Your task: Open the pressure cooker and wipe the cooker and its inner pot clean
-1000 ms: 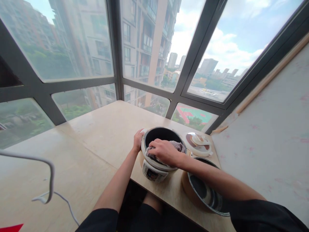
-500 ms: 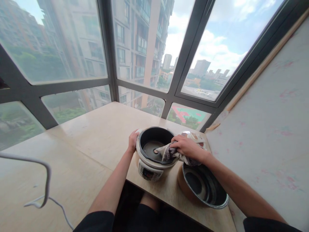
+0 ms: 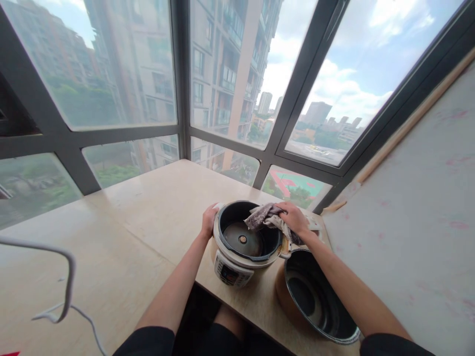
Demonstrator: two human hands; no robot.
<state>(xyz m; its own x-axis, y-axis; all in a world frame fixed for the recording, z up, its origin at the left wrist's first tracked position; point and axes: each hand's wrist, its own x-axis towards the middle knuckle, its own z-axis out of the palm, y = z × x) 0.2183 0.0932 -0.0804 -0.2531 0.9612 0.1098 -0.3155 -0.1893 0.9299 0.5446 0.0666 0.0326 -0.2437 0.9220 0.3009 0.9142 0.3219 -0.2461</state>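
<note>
My right hand (image 3: 296, 218) grips a bunched grey-and-cream cloth (image 3: 264, 215); a second ago it was low over the front rim of the electric pressure cooker (image 3: 237, 257), and now it is up at the cooker's far right edge. The cloth's loose end overhangs the opening, though I cannot tell whether it touches the rim. I take that as the rubbing leaving the front and turning to the right-hand edge. My left hand (image 3: 209, 221) stays curled on the cooker's left side, apparently steadying it.

The cooker stands lidless on the countertop (image 3: 144, 202), its control panel (image 3: 229, 273) towards me. With the cloth drawn aside, more of its inside shows: a dark wall, a dull heating plate (image 3: 232, 237) and a small round button (image 3: 242, 239) in the middle.

Right of the cooker and nearer me sits the inner pot (image 3: 282, 294); past my forearm I see just its dark, ringed inside. Behind my right wrist, right of the cooker, the lid (image 3: 314, 225) lies mostly hidden. Well left of the cooker runs a white cable (image 3: 70, 279)
</note>
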